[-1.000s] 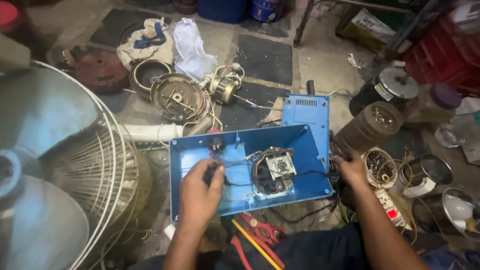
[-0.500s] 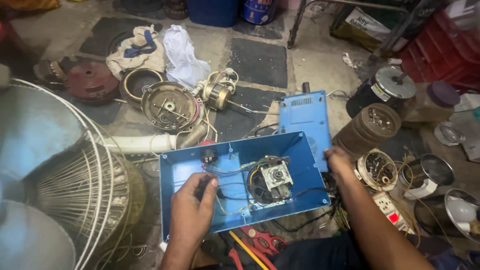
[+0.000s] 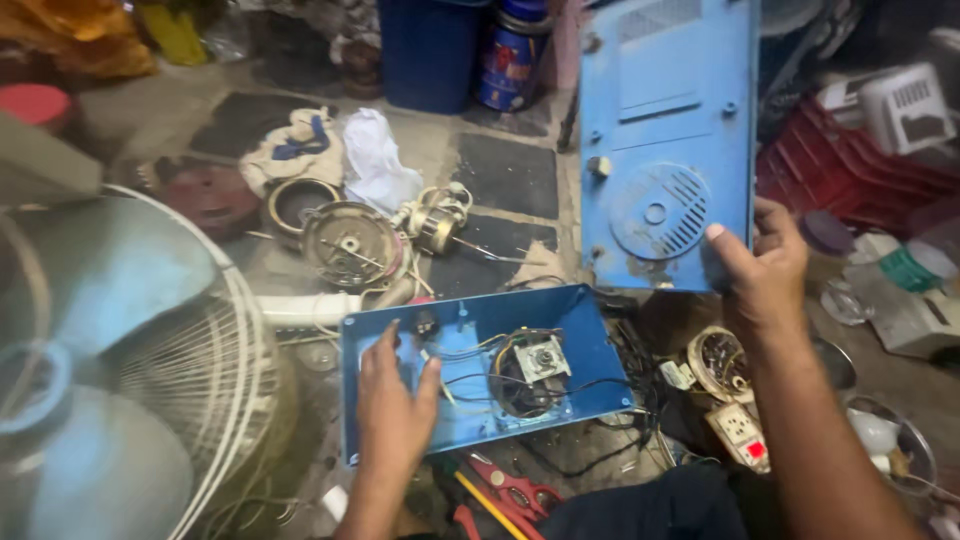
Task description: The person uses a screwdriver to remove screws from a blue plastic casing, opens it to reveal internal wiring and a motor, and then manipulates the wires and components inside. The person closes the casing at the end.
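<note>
An open blue metal case (image 3: 580, 345) lies on the floor in front of me, with a small motor (image 3: 530, 368) and loose wires inside. My left hand (image 3: 395, 395) rests flat inside its left half, fingers spread. My right hand (image 3: 765, 265) grips the lower right corner of a blue cover panel (image 3: 660, 130) and holds it upright above the case. The panel has vent slots and a round grille.
A large fan with a wire guard (image 3: 150, 380) fills the left. Motor parts (image 3: 350, 245), a white cloth (image 3: 375, 165) and dark mats lie beyond the case. Red-handled pliers (image 3: 510, 490) lie near my knees. A socket strip (image 3: 740, 430) and coils sit at right.
My right hand has picked the blue cover panel up from behind the case and raised it upright. The view has shifted closer. My left hand stays inside the case.
</note>
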